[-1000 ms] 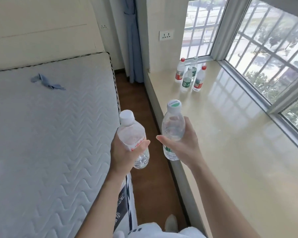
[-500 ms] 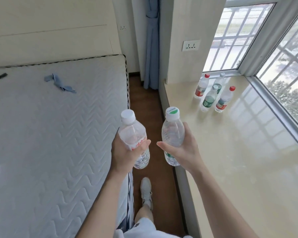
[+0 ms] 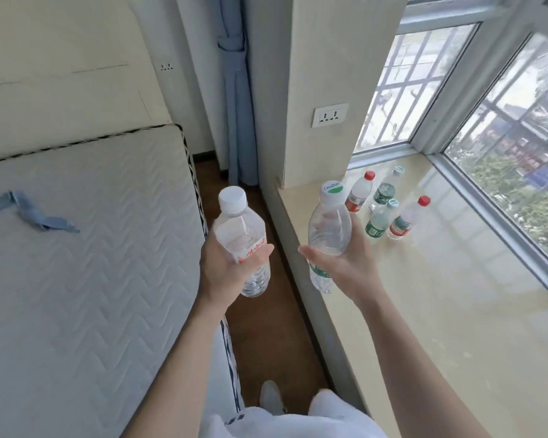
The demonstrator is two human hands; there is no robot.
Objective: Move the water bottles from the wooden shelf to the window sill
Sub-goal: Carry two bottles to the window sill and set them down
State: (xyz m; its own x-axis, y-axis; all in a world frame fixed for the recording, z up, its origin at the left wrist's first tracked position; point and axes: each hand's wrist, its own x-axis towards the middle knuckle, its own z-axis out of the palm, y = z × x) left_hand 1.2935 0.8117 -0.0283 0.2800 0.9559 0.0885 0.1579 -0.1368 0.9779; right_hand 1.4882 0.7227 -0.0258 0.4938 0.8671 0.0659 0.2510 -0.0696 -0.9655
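Note:
My left hand (image 3: pixel 227 270) grips a clear water bottle with a white cap and red lettering (image 3: pixel 239 229), held upright above the wooden floor strip. My right hand (image 3: pixel 350 263) grips a second clear bottle with a white-and-green cap (image 3: pixel 329 226), over the near edge of the cream window sill (image 3: pixel 440 311). Several bottles stand at the sill's far corner: two with red caps (image 3: pixel 359 192) (image 3: pixel 407 218) and two with green labels (image 3: pixel 385 192) (image 3: pixel 378 222). The wooden shelf is out of view.
A white quilted mattress (image 3: pixel 76 279) fills the left, with a blue cloth scrap (image 3: pixel 32 213) on it. A narrow brown floor strip (image 3: pixel 266 327) runs between bed and sill. A blue curtain (image 3: pixel 234 105) hangs ahead. Barred windows (image 3: pixel 503 137) line the right.
I have stepped forward along the floor strip, so the sill's bottles are nearer. Both hands keep their bottles, and the right bottle has shifted toward the sill.

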